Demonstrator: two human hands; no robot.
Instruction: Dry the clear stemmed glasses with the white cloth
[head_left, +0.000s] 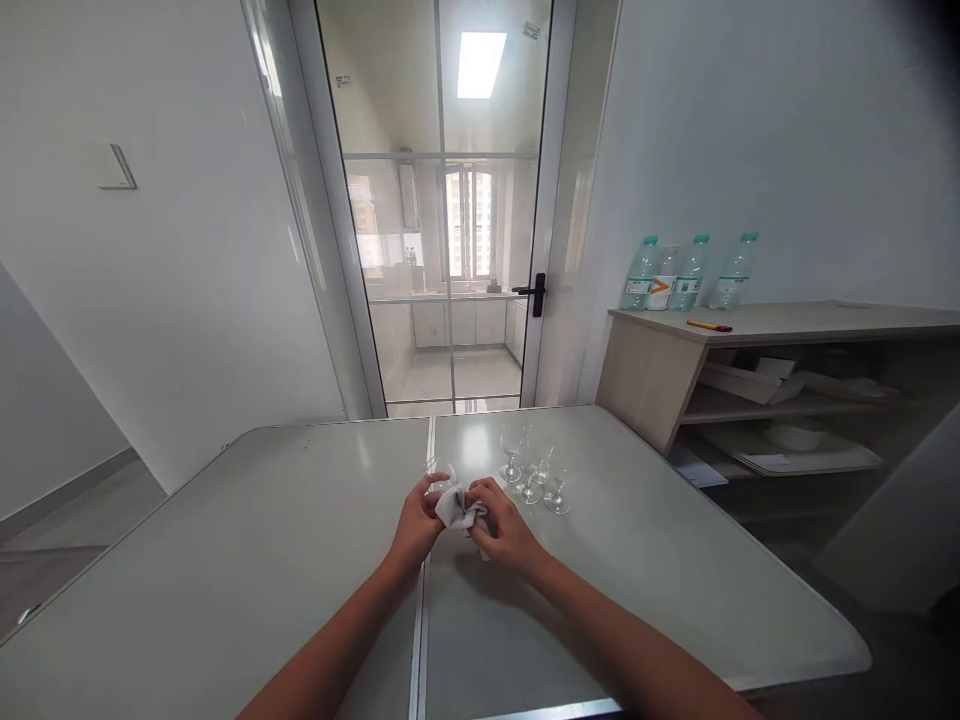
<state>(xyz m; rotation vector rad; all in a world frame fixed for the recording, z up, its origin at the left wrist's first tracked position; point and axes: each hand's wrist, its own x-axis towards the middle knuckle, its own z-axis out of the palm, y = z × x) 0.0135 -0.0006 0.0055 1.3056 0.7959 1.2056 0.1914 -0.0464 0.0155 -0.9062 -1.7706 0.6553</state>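
Over the table (675,590), between its near and far edges, the left hand (421,515) grips a partly hidden clear glass (445,477); the right hand (504,520) pinches a white cloth (453,509) beside it. Stemmed glasses (511,455) stand toward the far right corner. The cloth seems soft, light; the glass probably slippery, fragile, best held gently around its body.
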